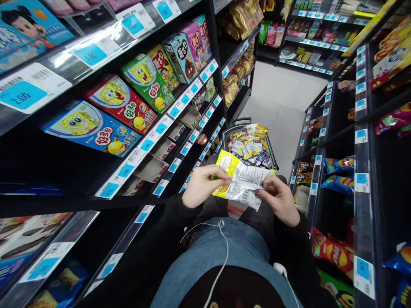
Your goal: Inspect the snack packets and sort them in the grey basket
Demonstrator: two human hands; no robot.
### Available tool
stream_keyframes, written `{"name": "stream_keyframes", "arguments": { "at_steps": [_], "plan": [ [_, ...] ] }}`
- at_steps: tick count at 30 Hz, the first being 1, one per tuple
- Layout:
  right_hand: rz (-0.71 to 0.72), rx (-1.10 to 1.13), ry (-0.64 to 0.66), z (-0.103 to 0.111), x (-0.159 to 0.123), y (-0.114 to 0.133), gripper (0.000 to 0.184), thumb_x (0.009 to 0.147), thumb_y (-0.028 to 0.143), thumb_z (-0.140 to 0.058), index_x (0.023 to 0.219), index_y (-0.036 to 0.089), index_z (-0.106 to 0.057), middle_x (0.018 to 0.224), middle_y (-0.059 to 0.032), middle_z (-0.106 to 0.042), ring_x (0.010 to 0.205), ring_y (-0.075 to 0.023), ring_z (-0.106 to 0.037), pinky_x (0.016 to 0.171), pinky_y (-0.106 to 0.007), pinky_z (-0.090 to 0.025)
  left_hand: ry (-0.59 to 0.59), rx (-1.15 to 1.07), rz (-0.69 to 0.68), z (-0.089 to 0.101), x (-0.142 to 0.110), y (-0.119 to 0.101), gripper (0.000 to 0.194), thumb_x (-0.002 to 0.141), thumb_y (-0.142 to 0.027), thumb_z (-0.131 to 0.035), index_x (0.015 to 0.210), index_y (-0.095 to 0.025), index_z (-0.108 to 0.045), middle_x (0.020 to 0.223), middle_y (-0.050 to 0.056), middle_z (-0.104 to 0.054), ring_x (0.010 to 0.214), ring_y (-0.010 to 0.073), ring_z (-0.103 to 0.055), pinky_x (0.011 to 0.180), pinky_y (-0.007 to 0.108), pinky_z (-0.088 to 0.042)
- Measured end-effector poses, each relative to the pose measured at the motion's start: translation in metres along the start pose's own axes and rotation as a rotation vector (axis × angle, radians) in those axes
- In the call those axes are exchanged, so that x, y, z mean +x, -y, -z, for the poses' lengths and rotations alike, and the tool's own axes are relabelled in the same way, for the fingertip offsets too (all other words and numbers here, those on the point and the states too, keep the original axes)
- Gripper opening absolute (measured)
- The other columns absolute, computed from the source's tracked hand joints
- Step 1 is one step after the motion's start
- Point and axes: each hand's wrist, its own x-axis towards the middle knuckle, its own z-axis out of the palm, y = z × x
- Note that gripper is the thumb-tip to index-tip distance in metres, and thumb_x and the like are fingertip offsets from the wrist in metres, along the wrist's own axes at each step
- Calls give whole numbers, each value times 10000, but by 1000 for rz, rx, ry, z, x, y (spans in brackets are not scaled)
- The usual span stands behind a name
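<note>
Over my lap I hold a yellow and silver snack packet point(244, 183), its printed back and barcode turned up toward me. My left hand point(205, 183) pinches its left side between thumb and fingers. On the opposite side, my right hand point(278, 197) grips the packet's edge, thumb on top and fingers curled. Just beyond the packet stands a dark shopping basket point(225, 136), filled with several small yellow, silver and purple snack packets point(248, 145). What lies under the held packet is partly hidden.
A shelf on my left carries snack boxes point(93, 126) above blue-and-white price tags point(126, 170). Chip bags point(334, 252) lie on the shelf to my right. A pale tiled floor point(272, 94) runs ahead to another stocked shelf point(308, 40). White earphone cords point(224, 256) hang over my front.
</note>
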Motion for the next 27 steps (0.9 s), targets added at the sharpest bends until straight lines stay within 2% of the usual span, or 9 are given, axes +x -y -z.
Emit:
{"name": "stream_keyframes", "arguments": {
  "at_steps": [4, 8, 13, 18, 23, 25, 27],
  "plan": [
    [-10, 47, -24, -2, -2, 7, 128, 756, 273, -623, 741, 197, -521, 730, 15, -473, 578, -84, -422, 492, -207, -339, -12, -50, 29, -1, 0, 2, 42, 610, -107, -682, 614, -148, -691, 675, 29, -674, 647, 138, -608, 624, 240, -462],
    [-14, 81, -58, -8, -6, 13, 135, 725, 261, -650, 767, 212, -532, 751, 15, -511, 599, -95, -454, 493, -207, -350, -60, -98, 39, -4, -2, 5, 48, 574, -137, -725, 602, -147, -687, 674, 23, -653, 644, 129, -591, 607, 233, -447],
    [53, -52, -51, -5, -7, 10, 43, 702, 205, -658, 691, 215, -618, 687, 13, -607, 644, -127, -525, 593, -249, -403, -18, -93, 44, -2, 0, 3, 60, 551, -137, -739, 568, -145, -681, 652, 25, -660, 625, 130, -589, 610, 239, -445],
    [114, -101, -51, 0, -4, 10, 158, 739, 210, -624, 599, 241, -690, 604, 4, -662, 636, -152, -568, 641, -294, -435, 28, -129, 70, 5, 4, 2, 62, 538, -138, -741, 558, -139, -683, 624, 30, -674, 594, 132, -589, 590, 237, -446],
    [167, -77, -4, 5, -4, 15, 78, 741, 217, -630, 767, 248, -697, 738, -11, -680, 702, -160, -586, 629, -284, -458, 137, -202, 54, 5, 1, 4, 87, 568, -194, -741, 592, -131, -687, 636, 47, -681, 600, 138, -593, 593, 240, -448],
    [185, -64, 0, 7, -3, 16, 121, 734, 204, -636, 836, 252, -683, 790, -12, -669, 720, -156, -584, 623, -278, -460, 129, -186, 78, 3, 0, 4, 130, 570, -226, -753, 589, -124, -675, 623, 47, -674, 592, 137, -586, 586, 240, -443],
    [215, -83, -4, 9, -3, 18, 106, 737, 192, -636, 800, 257, -690, 787, -12, -655, 739, -157, -577, 640, -284, -459, 88, -160, 123, 0, 1, 5, 180, 552, -232, -774, 557, -118, -635, 591, 34, -651, 566, 126, -567, 561, 231, -431]
  ]
}}
